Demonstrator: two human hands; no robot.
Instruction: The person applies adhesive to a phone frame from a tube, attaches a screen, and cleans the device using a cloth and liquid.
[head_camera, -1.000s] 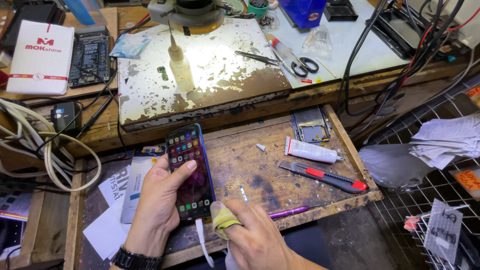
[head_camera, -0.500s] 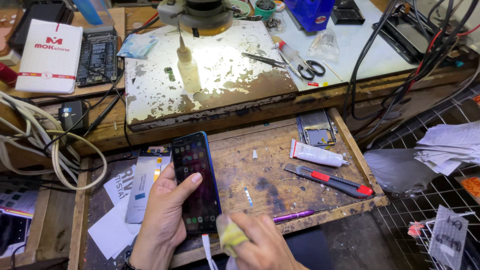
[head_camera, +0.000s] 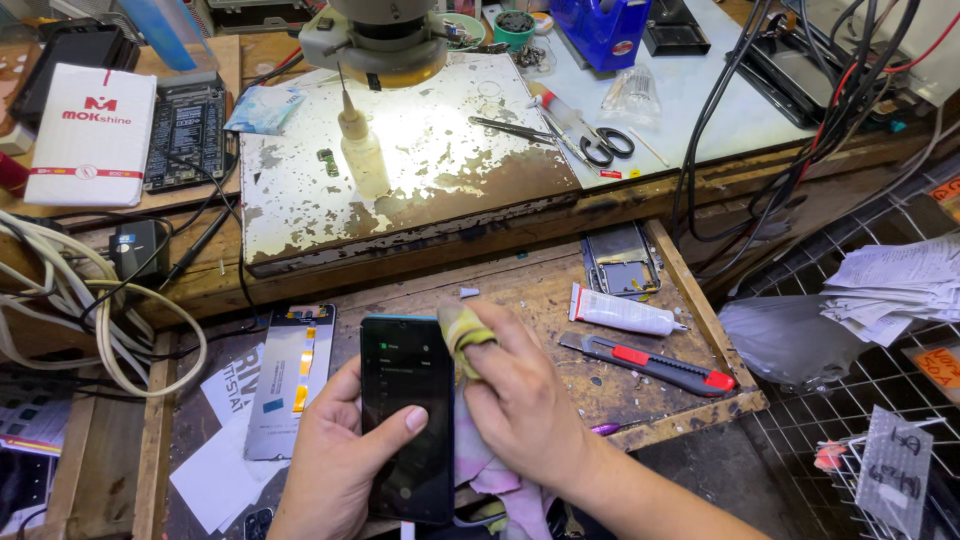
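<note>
Yellowish cloth (head_camera: 462, 332) wrapped over fingertips of right hand (head_camera: 520, 400), hand closed on it, pressed to top right edge of dark phone (head_camera: 405, 415). Left hand (head_camera: 335, 465) clamped round phone from left, thumb across screen. Phone held face up, low over wooden counter (head_camera: 540, 290). Just left: loose screen panel (head_camera: 292, 385) on white papers. To right: white tube (head_camera: 622, 312), red-and-black utility knife (head_camera: 650, 364). Further back: small dropper bottle (head_camera: 360, 152) on worn white plate (head_camera: 440, 170), scissors (head_camera: 590, 140).
</note>
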